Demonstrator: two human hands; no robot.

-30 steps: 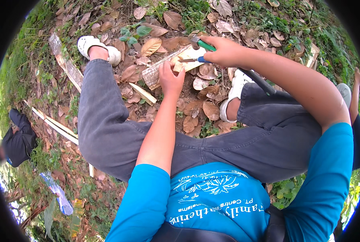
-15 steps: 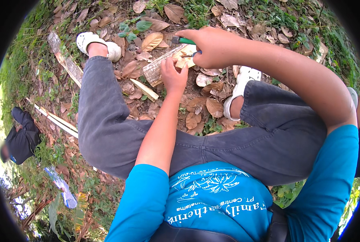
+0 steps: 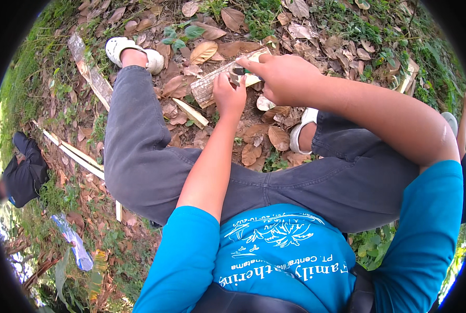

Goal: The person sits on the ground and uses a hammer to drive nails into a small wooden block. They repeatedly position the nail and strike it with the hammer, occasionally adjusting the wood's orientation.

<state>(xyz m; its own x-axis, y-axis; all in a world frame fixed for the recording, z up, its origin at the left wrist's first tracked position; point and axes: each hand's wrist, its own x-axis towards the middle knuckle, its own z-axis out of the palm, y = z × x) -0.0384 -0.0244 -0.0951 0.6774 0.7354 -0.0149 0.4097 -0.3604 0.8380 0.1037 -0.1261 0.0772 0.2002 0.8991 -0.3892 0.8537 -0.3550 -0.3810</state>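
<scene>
A split piece of wood (image 3: 206, 89) with rough bark lies on the leafy ground between my feet. My right hand (image 3: 285, 78) is closed around a tool with a green and black handle (image 3: 241, 71), its index finger stretched along the top. Most of that tool is hidden by the hand, so its exact kind is unclear. My left hand (image 3: 230, 98) is at the near side of the wood, thumb and fingers pinched beside a small greyish, blade-like part (image 3: 235, 79) under the handle. Whatever else its fingers grip is hidden.
A pale wood stick (image 3: 190, 112) lies left of my left wrist. A long board (image 3: 89, 70) and long pale strips (image 3: 74, 153) are farther left. Dry leaves surround my white clogs (image 3: 154, 61). Another person (image 3: 24, 172) in dark clothes sits at far left; a plastic bag (image 3: 74, 242) lies nearby.
My right hand has moved slightly right and down and turned, bringing the tool's dark end closer to my left fingers. The pale block at my left fingertips is now mostly covered.
</scene>
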